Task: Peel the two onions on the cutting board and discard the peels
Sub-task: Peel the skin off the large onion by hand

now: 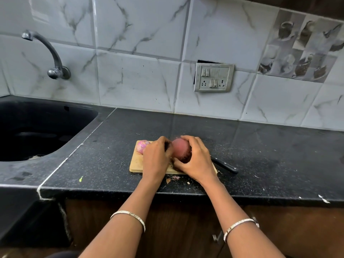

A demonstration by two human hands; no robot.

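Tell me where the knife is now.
In the head view, the knife lies on the counter at the right edge of the cutting board; the right hand hides its blade end.

Black counter (260,146): cutting board (136,162), knife (226,166), peels (174,178)

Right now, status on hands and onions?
Left hand and right hand both grip the red onion at the cutting board. Paler onion at board's far-left corner. Knife beside right hand.
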